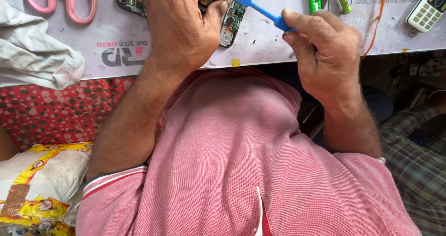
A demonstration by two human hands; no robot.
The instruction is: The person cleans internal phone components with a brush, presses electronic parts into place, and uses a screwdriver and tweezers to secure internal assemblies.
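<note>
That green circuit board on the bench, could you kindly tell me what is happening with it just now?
A person in a pink polo shirt works at a white bench top. The left hand pins the green circuit board to the bench. The right hand grips a flat blue plastic tool, whose tip points at the board. Pink-handled scissors lie to the left, and a pale keypad phone to the right.

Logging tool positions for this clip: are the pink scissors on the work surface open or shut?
Shut, as far as visible: the pink scissors' two handle loops lie close together. The blades are cut off by the frame's top edge.
</note>
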